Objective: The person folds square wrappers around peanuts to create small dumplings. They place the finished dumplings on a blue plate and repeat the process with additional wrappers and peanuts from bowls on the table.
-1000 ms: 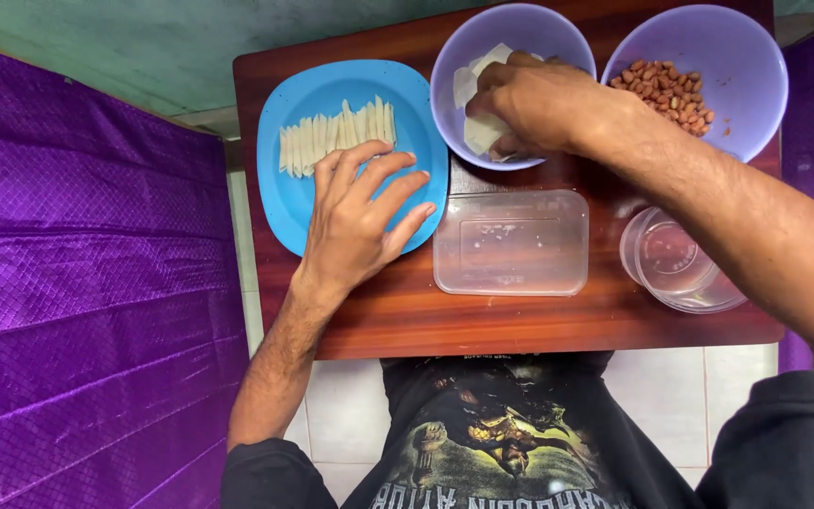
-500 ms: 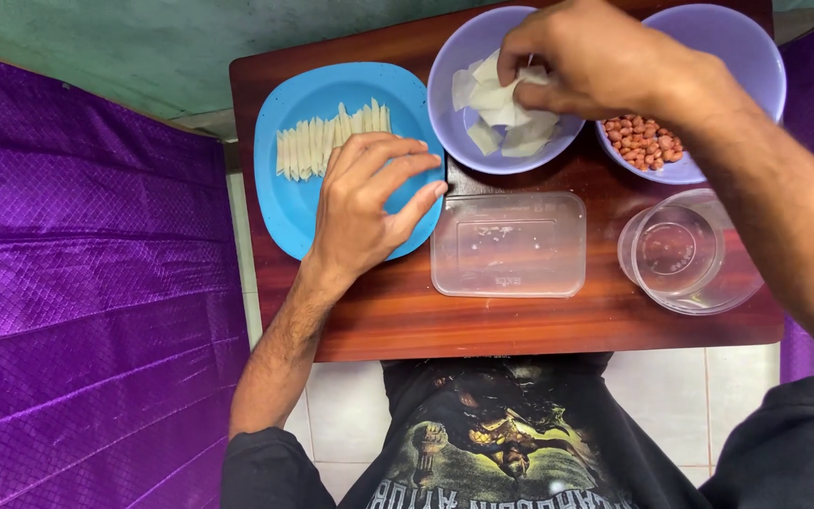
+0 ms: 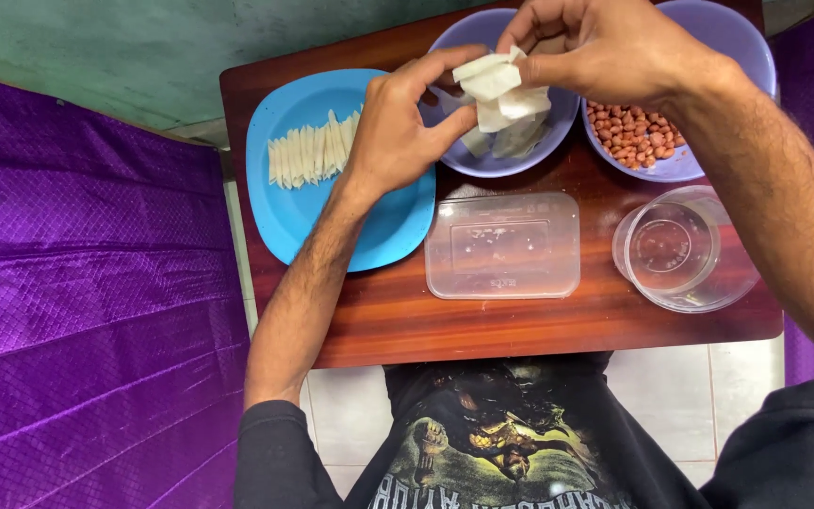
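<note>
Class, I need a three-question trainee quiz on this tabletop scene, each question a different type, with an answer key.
1. True or false: the right hand holds a spoon.
2. Which dish holds the peanuts? A) blue plate B) right purple bowl C) rectangular clear container
3. What lies in a row on the blue plate?

Key
1. False: the right hand and the left hand together hold white folded sheets over the left purple bowl.
2. B
3. Thin pale strips, side by side. The round clear cup looks empty.
</note>
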